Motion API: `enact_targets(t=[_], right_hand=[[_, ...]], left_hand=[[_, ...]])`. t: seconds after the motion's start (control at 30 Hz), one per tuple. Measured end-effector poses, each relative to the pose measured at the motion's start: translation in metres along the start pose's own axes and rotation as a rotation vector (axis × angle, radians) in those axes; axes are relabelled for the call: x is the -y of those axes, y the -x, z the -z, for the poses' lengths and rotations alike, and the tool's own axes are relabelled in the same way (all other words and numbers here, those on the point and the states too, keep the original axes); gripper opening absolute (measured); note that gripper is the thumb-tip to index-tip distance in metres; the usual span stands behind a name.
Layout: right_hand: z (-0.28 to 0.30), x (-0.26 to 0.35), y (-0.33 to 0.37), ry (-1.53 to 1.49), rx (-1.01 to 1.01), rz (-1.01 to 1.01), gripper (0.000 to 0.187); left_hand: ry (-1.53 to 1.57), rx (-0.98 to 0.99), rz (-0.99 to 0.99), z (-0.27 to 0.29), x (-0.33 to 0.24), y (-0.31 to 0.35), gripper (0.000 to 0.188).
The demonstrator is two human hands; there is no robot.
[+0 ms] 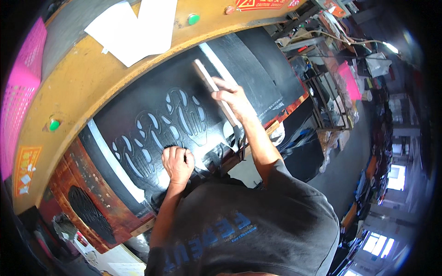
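Head view, looking down over a dark shirt (248,225) onto a black sheet (152,124) spread across the counter (96,193) of a yellow-framed machine (69,83), rows of curved cut-outs showing pale through it. Left hand (177,163) pressed down at the sheet's near edge, fingers curled shut into a fist, knuckles up, pinning the sheet flat, probably so it won't shift; whether anything sits inside that grip cannot be told. Right hand (232,99) farther out, fingers wrapped closed round a pale wooden stick (209,83), held slanted across the sheet with its far end toward the machine's frame, low and close to the surface, likely for pressing or rubbing. White paper (133,27) lying on the frame above, green buttons (193,19) beside it, pink crate (23,92) at left.
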State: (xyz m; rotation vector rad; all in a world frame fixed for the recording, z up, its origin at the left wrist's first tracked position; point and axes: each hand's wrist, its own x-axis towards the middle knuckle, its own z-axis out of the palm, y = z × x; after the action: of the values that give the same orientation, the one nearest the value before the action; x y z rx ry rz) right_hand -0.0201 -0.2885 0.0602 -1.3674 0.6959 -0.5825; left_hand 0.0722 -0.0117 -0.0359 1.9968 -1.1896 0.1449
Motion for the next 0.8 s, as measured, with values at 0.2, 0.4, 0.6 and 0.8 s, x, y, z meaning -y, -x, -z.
enact_targets(t=[0.2,0.4,0.6,0.8], right_hand=[[0.016,-0.028,-0.019,0.872,-0.205,0.256,0.065],[-0.023,-0.057,-0.008,1.272,-0.16,0.244,0.066],[-0.009,-0.074,-0.01,1.163,-0.221,0.34,0.065],[0.033,-0.074,0.025,0.578,-0.447,0.078,0.065]], left_hand=[[-0.068,0.044,0.007,-0.002,0.004,-0.002,0.014],[-0.046,0.036,-0.017,-0.003,0.003,0.001,0.016],[-0.076,0.056,-0.012,-0.004,0.003,0.001,0.016],[-0.059,0.032,-0.015,-0.004,0.003,-0.003,0.014]])
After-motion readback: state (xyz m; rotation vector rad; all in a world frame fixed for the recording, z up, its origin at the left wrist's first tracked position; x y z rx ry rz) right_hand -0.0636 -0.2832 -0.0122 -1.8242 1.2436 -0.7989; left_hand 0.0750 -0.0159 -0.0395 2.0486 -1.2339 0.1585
